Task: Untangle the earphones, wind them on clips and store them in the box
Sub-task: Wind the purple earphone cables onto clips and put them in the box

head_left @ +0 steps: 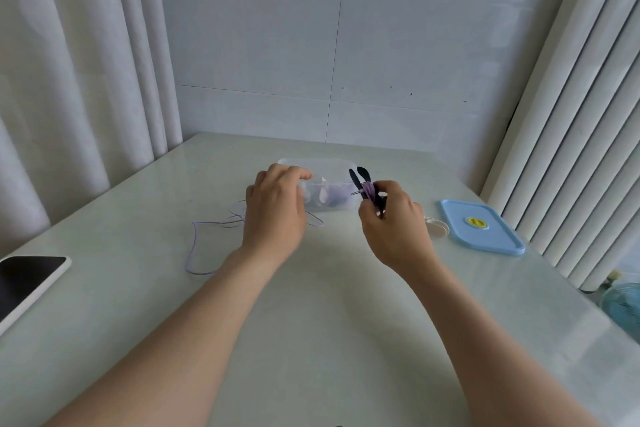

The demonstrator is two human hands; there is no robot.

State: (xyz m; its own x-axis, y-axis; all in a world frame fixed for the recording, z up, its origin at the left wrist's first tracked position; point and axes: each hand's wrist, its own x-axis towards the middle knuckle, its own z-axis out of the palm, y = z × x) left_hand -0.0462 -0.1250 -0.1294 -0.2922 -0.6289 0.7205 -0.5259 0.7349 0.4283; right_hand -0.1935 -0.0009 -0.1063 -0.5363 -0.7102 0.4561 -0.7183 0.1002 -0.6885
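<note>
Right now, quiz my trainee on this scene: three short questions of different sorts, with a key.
1. True or false: the blue lid sits on the clear box.
2. Which holds the black clip wound with purple cable? A: left hand. B: right hand.
3. Fill in: the loose cable lies on the table on the person's ____ side of the box.
Key: 1 false; 2 B; 3 left.

Purple-wound black clip (366, 191) is beside clear box (323, 163)
</note>
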